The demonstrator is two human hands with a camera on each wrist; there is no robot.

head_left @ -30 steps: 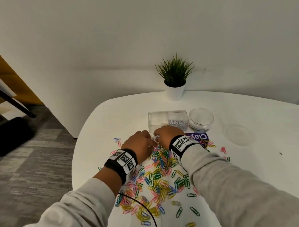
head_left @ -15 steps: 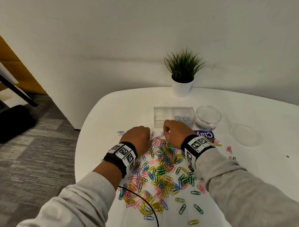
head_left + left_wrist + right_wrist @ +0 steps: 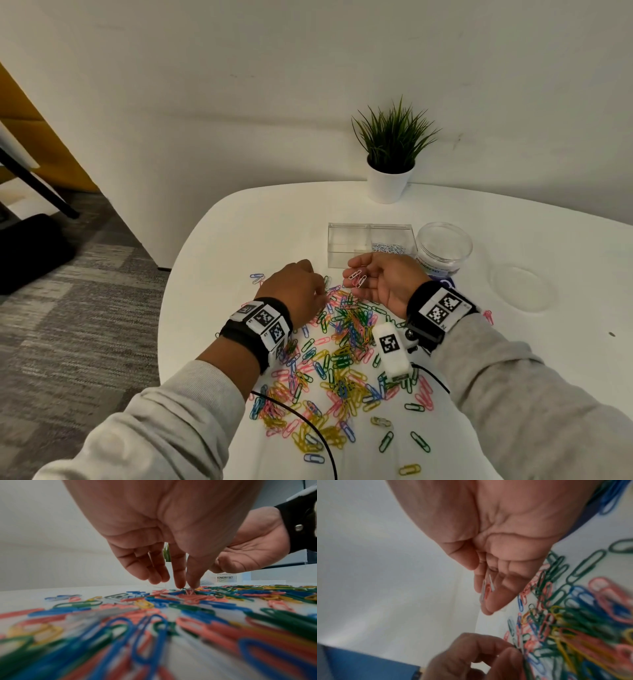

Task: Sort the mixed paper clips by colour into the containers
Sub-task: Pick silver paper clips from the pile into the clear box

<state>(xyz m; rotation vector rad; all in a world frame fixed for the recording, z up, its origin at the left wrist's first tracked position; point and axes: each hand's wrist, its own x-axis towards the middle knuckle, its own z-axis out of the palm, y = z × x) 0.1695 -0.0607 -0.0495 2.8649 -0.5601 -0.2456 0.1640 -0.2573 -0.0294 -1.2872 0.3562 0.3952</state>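
Head view shows the right hand (image 3: pixel 383 281) cupped palm-up, loosely cradling white clips (image 3: pixel 357 278) near the clear box (image 3: pixel 346 245), while the left hand (image 3: pixel 297 291) pinches into the pile (image 3: pixel 346 356); tilting could spill them.

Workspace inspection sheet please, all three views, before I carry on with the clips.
Surface: white round-cornered table; no damage seen.
Job's things: mixed paper clips heaped at the near edge; clear two-part box with white clips in its right half; round clear jar beside it.
Clutter: clear lid lying flat; potted plant at the wall.
Grippers: left hand pinches at the heap; right hand palm-up, white clips resting on its fingers.
Cables: black cable crosses the heap.
Surroundings: white wall, grey carpet.
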